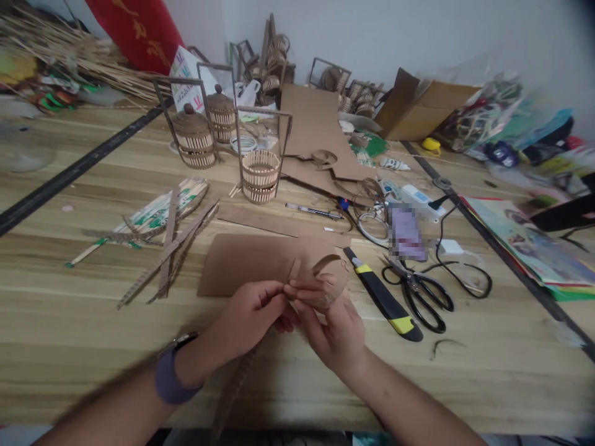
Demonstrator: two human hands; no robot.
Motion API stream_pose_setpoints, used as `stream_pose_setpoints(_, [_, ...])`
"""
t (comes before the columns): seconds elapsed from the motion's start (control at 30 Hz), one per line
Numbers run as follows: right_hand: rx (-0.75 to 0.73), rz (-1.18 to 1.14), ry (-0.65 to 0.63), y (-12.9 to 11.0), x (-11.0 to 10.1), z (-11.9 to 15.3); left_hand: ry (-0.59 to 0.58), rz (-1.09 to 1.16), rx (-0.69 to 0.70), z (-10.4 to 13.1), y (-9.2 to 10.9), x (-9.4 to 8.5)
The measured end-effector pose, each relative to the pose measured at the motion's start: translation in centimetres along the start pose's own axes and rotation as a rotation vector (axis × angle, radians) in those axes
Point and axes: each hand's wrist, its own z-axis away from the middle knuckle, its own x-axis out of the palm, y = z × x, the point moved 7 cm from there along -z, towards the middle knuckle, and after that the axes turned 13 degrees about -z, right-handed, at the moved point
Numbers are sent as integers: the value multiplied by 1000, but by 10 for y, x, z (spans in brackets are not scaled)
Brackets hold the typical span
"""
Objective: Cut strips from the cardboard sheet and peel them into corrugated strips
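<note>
Near the table's front, my left hand [260, 310] and my right hand [337, 322] meet, fingers pinched together. Between them is a thin brown cardboard strip [329, 263], curled into a loop above my right fingers. What looks like its long tail [235, 387] hangs below my left hand toward the table edge. Under and behind the hands lies a flat cardboard sheet [246, 263]. A black and yellow utility knife [383, 297] rests right of my right hand, with black-handled scissors [416, 291] beside it. My fingers partly hide the gripped part of the strip.
Corrugated strips [171, 248] lie at left by a packet of sticks [167, 207]. Behind stand a small stick bucket [260, 176] with a tall handle and two lidded ones. A pen [313, 211], phone [406, 232], power strip [423, 202] and cables sit to the right.
</note>
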Motion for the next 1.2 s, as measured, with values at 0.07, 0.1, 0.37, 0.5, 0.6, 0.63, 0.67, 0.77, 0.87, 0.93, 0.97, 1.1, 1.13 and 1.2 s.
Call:
stream_pose_setpoints(0.07, [-16, 17, -3, -2, 1, 0, 18, -4, 1, 1, 0, -1])
stream_pose_setpoints(0.1, [-26, 23, -1, -3, 1, 0, 28, -9, 4, 1, 1, -1])
stream_pose_setpoints(0.37, [199, -87, 0, 12, 0, 2, 56, -61, 16, 4, 1, -3])
stream_pose_setpoints(0.5, [532, -432, 124, 36, 0, 8, 59, -102, 35, 4, 1, -5])
stream_pose_setpoints(0.6, [674, -690, 161, 45, 7, 9, 45, -127, 39, 4, 2, -5])
stream_pose_setpoints(0.63, [694, -737, 162, 46, 9, 8, 39, -128, 42, 4, 3, -5])
stream_pose_setpoints(0.67, [702, -759, 164, 47, 10, 8, 35, -125, 42, 4, 4, -5])
stream_pose_setpoints(0.77, [657, -673, 160, 45, 7, 9, 20, -85, 27, 2, 3, -4])
stream_pose_setpoints(0.87, [465, -379, 115, 33, -1, 6, 9, -16, -5, 0, 0, -2])
stream_pose_setpoints(0.93, [259, -183, 52, 18, -3, 1, 13, 37, -29, 0, -3, -1])
stream_pose_setpoints(0.97, [158, -116, 24, 10, -2, -1, 17, 55, -39, -1, -4, -2])
stream_pose_setpoints(1.1, [-78, -35, -2, -6, -1, -4, 48, 47, -58, 0, -4, -4])
stream_pose_setpoints(1.13, [-90, -34, -3, -7, 0, -4, 50, 39, -61, 0, -4, -5])
stream_pose_setpoints(1.2, [-31, -54, -15, -3, 0, -4, 48, 29, -70, 1, -3, -5])
